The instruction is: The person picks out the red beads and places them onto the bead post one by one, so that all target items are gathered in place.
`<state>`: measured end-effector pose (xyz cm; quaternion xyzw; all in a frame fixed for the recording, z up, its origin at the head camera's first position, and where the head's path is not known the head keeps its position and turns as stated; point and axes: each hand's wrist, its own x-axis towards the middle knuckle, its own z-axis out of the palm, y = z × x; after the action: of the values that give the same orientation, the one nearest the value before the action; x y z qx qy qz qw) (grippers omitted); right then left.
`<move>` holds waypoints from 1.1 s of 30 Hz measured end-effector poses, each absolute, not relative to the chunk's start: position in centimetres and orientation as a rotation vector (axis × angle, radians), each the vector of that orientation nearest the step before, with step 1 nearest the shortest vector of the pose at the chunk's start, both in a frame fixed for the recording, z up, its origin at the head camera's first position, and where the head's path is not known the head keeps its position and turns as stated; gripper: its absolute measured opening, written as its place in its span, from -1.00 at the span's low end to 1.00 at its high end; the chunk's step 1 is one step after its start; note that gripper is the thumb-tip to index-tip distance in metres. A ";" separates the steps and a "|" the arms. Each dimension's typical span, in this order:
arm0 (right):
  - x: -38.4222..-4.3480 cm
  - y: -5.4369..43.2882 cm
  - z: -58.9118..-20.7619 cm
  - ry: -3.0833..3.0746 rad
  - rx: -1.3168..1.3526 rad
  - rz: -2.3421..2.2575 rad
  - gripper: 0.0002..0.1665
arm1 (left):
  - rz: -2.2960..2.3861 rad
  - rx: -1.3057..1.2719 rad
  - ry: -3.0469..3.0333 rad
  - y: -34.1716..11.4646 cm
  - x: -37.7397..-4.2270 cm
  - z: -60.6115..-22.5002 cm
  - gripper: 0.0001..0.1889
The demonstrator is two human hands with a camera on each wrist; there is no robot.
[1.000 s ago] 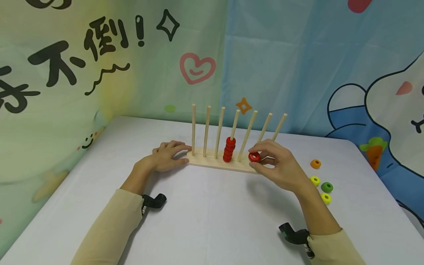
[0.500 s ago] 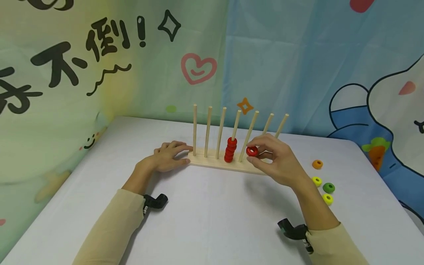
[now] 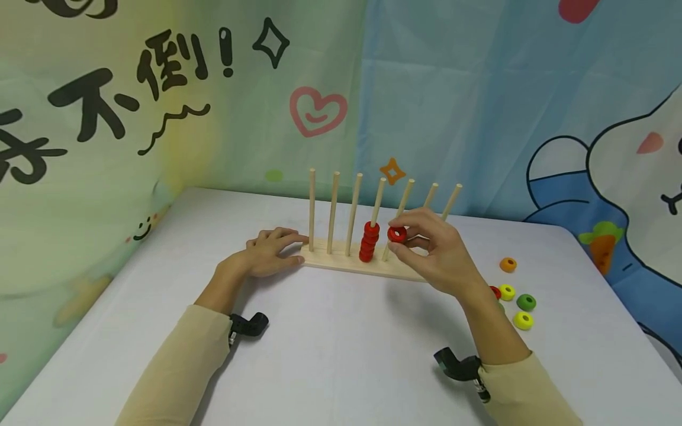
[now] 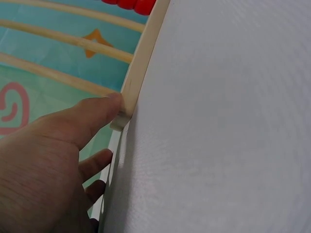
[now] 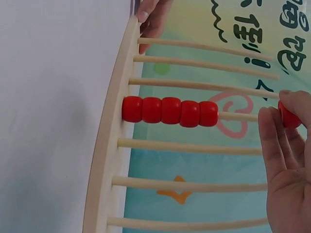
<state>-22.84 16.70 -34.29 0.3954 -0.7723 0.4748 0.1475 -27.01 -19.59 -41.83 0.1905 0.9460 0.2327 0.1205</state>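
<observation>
A wooden peg rack (image 3: 341, 261) with several upright pegs stands on the table. My left hand (image 3: 272, 253) holds its left end, thumb (image 4: 104, 109) at the front edge and index finger behind; the other fingers extend past the end. Several red beads (image 5: 170, 110) are stacked on the middle peg (image 3: 378, 201). My right hand (image 3: 434, 251) pinches another red bead (image 3: 396, 235) between thumb and fingertips, raised beside that peg, to the right of the stack. In the right wrist view this held bead (image 5: 289, 116) is near the peg's upper end, partly hidden by the thumb.
Loose beads lie at the right: an orange bead (image 3: 508, 264), a green bead (image 3: 526, 302), a yellow bead (image 3: 523, 320), another yellow bead (image 3: 507, 292) and a red bead (image 3: 495, 292) partly behind my right forearm. A printed cloth (image 3: 426, 106) hangs behind the table.
My right hand has moved left and upward with the red bead, toward the middle peg. A loose red bead now shows beside the forearm. My left hand has stayed at the rack's end.
</observation>
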 end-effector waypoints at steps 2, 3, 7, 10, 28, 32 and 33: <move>-22.9 16.5 -34.3 -2.201 1.144 1.375 -0.53 | 0.689 0.560 2.764 -19.6 -27.0 -41.9 -0.39; -23.0 16.4 -34.2 -2.193 1.147 1.376 -0.53 | 0.690 0.561 2.763 -19.5 -27.0 -41.9 -0.38; -23.2 16.2 -34.1 -2.192 1.144 1.361 -0.53 | 0.673 0.551 2.768 -19.5 -27.1 -41.9 -0.38; -23.4 16.0 -33.9 -2.176 1.143 1.357 -0.54 | 0.656 0.549 2.774 -19.5 -27.1 -41.9 -0.38; -24.1 13.7 -32.6 -1.988 1.091 1.448 -0.54 | 0.669 0.553 2.769 -19.6 -27.2 -42.4 -0.39; -24.4 13.3 -32.3 -1.978 1.092 1.438 -0.54 | 0.680 0.554 2.774 -19.7 -27.4 -42.7 -0.39; -24.5 13.2 -32.3 -1.977 1.091 1.432 -0.54 | 0.681 0.555 2.776 -19.7 -27.5 -42.8 -0.39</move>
<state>-24.48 13.21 -32.26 0.3969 -0.7193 0.5209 0.2319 -27.51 -19.68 -42.76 0.1893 0.9471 0.2322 0.1150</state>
